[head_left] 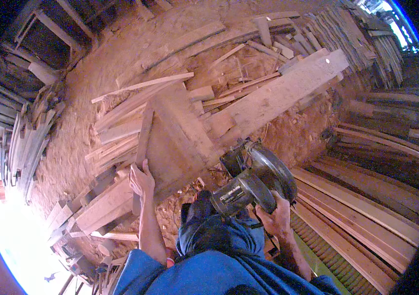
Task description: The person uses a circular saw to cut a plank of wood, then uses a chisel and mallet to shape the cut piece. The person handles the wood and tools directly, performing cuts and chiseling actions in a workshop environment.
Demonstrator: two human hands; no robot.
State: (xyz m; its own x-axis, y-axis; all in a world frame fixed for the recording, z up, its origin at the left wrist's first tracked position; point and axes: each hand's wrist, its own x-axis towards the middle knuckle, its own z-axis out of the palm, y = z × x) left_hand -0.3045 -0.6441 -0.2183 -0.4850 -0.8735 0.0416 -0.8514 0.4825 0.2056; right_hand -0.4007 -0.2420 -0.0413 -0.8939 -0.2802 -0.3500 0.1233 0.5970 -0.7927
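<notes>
My right hand is closed around the rear handle of a dark circular saw. The saw hangs in front of my right thigh, its rounded blade guard toward the right. The blade itself cannot be made out. My left hand grips a narrow wooden strip near its lower part, with some fingers hidden from view. This strip lies along the left edge of a wide, dusty wooden board. At the board's far right, a long thick plank stretches away to the upper right.
Offcuts and thin slats are heaped left of the board. Long sawn planks lie along the right. More boards are stacked at the far right, and others at the left. Sawdust covers the ground.
</notes>
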